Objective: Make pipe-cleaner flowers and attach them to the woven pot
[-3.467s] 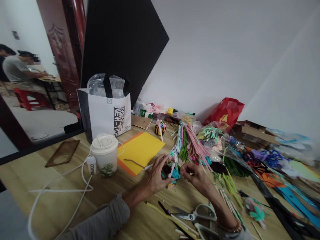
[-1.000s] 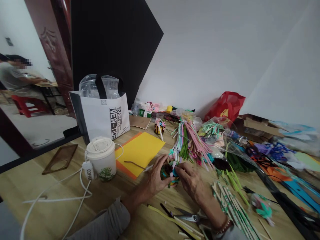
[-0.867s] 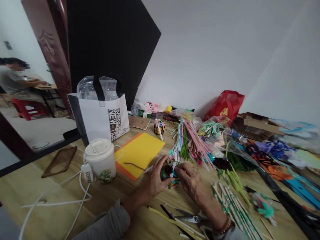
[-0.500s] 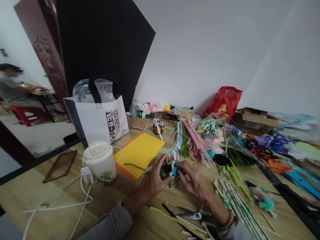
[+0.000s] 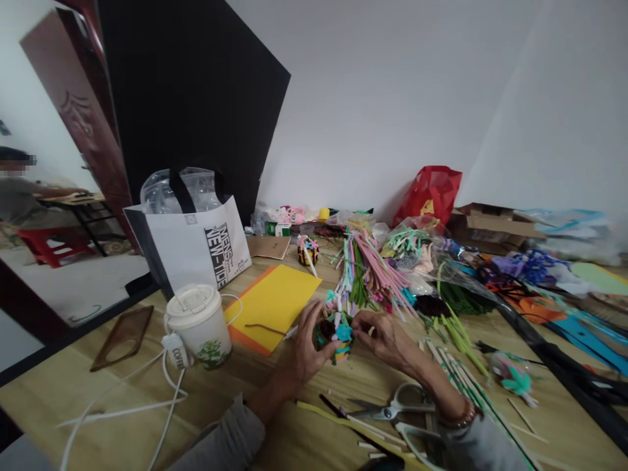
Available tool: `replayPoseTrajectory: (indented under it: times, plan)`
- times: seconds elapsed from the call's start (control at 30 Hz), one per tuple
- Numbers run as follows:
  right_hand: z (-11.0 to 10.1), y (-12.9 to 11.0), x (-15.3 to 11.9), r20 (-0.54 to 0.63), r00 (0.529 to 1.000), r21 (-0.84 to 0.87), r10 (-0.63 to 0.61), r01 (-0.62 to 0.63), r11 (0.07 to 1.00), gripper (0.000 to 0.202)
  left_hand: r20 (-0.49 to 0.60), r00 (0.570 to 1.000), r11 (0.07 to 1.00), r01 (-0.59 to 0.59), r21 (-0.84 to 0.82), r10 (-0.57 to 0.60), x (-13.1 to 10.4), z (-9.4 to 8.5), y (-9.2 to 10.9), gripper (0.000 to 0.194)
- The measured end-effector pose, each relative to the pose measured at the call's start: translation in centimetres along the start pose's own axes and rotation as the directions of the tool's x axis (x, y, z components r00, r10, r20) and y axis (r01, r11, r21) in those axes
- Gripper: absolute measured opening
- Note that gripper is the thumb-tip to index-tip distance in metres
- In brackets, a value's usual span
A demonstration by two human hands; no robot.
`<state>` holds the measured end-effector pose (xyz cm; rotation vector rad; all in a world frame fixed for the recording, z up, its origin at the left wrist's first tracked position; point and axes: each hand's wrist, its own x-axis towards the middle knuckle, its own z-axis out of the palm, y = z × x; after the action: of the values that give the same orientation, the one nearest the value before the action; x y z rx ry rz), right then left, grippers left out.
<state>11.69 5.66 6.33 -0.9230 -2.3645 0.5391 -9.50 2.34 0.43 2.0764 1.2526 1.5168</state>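
Observation:
A small round pipe-cleaner craft (image 5: 342, 331), with turquoise, pink, green and yellow fuzzy parts, stands on the wooden table in front of me. My left hand (image 5: 310, 340) is wrapped around its left side, thumb at the front. At its right edge is my right hand (image 5: 383, 333), thumb and fingers pinched together; whatever lies between those fingertips is too small to make out. Nearer to me, under my right wrist, lie white-handled scissors (image 5: 392, 411) with their blades apart. A yellow pipe cleaner (image 5: 333, 420) and several cut strips lie beside them.
Yellow paper (image 5: 279, 297) and a lidded white cup (image 5: 199, 320) with cords stand left, before a white shopping bag (image 5: 196, 242). Bundled pipe cleaners (image 5: 375, 268) spread behind the craft. Paper-wrapped sticks (image 5: 466, 373) lie right. A person (image 5: 22, 196) sits far left.
My right hand has shifted slightly up and right along the craft's edge, its fingers now pinched. More of the scissors shows. My left hand keeps its hold; the view has turned slightly.

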Motion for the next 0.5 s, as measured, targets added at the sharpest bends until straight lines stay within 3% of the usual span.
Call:
replayPoseTrajectory:
  times: [0.5]
  plan:
    - [1.1, -0.5, 0.2, -0.049, 0.998, 0.019, 0.026, -0.025, 1.000, 0.020, 0.021, 1.000, 1.000, 0.016, -0.022, -0.016, -0.1, -0.2, -0.2, 0.066]
